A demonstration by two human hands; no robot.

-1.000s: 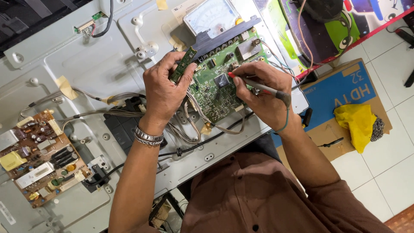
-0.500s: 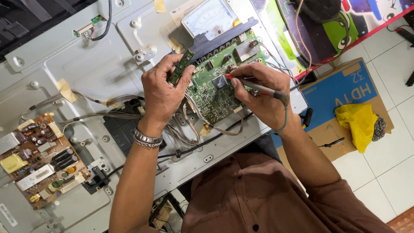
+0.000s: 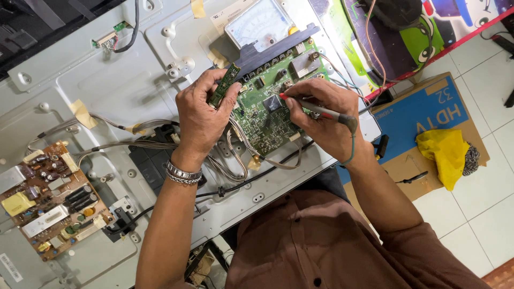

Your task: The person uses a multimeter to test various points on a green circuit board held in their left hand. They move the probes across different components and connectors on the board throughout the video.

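Near frame centre, on the grey metal back panel of an opened flat screen, sits the green circuit board. Left hand, at 9 o'clock of the board, pinches a small narrow green board between thumb and fingers, upright at the big board's left edge. Right hand, at 3 o'clock of the board, is closed on a red-tipped test probe, tip touching the board near a black chip. Hands apart, board between them. Silver bracelet on left wrist. Analog meter at 12 o'clock, just beyond the board. Brown power board at 8 o'clock, well apart. Yellow cloth on blue cardboard box at 3 o'clock, on the floor.
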